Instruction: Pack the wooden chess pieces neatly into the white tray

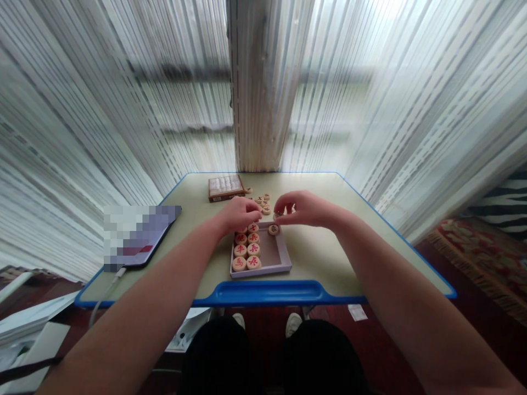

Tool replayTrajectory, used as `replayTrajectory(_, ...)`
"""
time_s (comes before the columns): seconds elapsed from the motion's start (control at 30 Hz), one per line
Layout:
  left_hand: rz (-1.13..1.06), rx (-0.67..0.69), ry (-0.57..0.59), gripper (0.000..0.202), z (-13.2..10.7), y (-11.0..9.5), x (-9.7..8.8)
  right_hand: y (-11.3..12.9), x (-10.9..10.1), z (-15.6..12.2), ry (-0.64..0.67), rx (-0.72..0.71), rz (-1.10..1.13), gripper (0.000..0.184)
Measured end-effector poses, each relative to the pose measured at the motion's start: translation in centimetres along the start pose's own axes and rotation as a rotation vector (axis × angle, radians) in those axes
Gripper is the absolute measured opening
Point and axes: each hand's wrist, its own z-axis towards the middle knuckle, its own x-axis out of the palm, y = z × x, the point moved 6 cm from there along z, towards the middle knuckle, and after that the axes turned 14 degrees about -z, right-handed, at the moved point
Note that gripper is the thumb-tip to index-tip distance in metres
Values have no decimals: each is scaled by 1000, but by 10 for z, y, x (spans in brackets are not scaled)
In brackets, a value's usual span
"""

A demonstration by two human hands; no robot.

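An open shallow box (275, 253) stands near the table's front edge. Red-marked Chinese chess pieces (254, 249) fill two columns on its left side, and one dark-marked piece (273, 230) lies in its upper right part. My left hand (240, 214) is over the box's far left corner, fingers curled together; what they hold, if anything, is hidden. Just beyond the box's far right corner, my right hand (302, 208) pinches a Chinese chess piece (278, 216) between thumb and fingers. Several loose pieces (265, 203) lie on the table between and beyond my hands.
The box lid (225, 186) lies at the back left of the blue-edged table (333, 258). A tablet-like device (150, 241), partly blurred out, rests at the left with a cable (107, 288) plugged in. Pale curtains (193, 99) hang behind the table.
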Motion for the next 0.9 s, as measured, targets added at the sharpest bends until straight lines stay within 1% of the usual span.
replayTrajectory(0.07,1,2,8,23,0,-1,0,15,5,-1,19,-105,-22,19)
replayTrajectory(0.17,-12,3,-6,22,1,-1,0,21,11,0,8,-164,-121,15)
replayTrajectory(0.3,-29,25,-28,23,2,0,-2,17,17,4,7,-146,-209,16)
replayTrajectory(0.43,-14,36,-32,23,3,0,-3,18,16,4,2,-117,-230,18)
replayTrajectory(0.57,-17,30,-10,23,3,1,-2,22,17,4,23,-141,-253,12)
replayTrajectory(0.63,-12,33,-19,23,2,0,-3,22,18,4,26,-143,-266,11)
replayTrajectory(0.77,7,50,-43,24,2,-1,-6,22,17,4,39,-120,-297,15)
replayTrajectory(0.9,1,38,-42,23,1,-2,-6,22,13,2,37,-95,-300,18)
